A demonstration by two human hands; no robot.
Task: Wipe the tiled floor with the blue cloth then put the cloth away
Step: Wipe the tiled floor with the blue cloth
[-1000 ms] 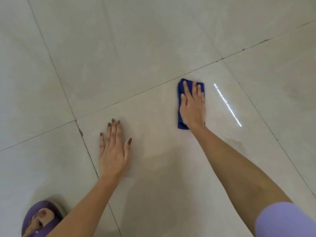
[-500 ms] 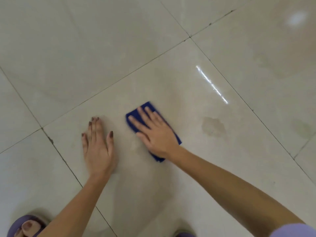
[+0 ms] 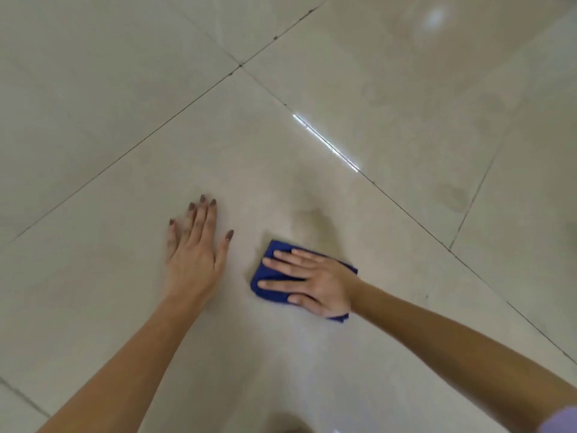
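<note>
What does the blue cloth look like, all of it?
The blue cloth is dark blue, soft-looking fabric that seems folded into a small pad. It lies flat on the pale, shiny floor tile. The right hand presses on it with straight fingers and hides most of it. Its edges peek out past the fingertips and by the wrist.

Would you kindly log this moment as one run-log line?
phase: wiping | right hand: flat, pressing blue cloth onto tiled floor | left hand: flat on floor, apart from cloth | cloth not yet put away
</note>
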